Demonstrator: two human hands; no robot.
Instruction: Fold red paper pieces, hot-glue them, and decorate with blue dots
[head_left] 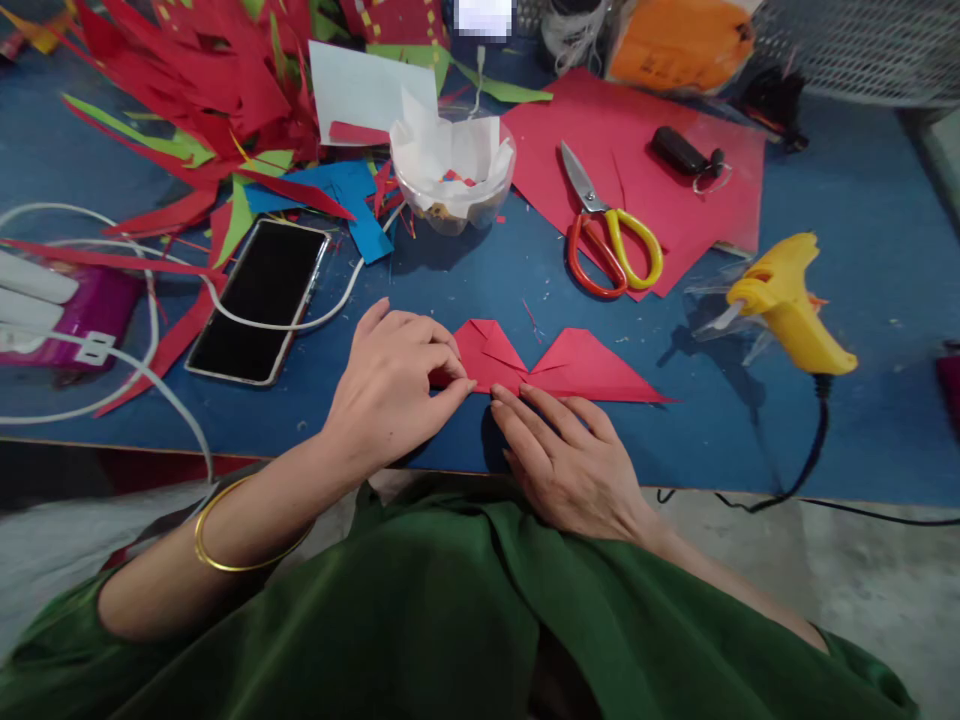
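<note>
Blue table (442, 290): red sheets (559, 130) lie flat at the far side. Folded red paper (581, 365) lies near the table's front edge, before the person. Left hand (394, 385): thumb and forefinger brought together, pinching the paper's lower edge. Right hand (574, 455): fingers extended, nothing gripped, fingertips against the same edge. Phone (262, 272): left of both hands. Glue gun (795, 310): right side. Scissors (593, 203): partly on the sheets, blades together.
</note>
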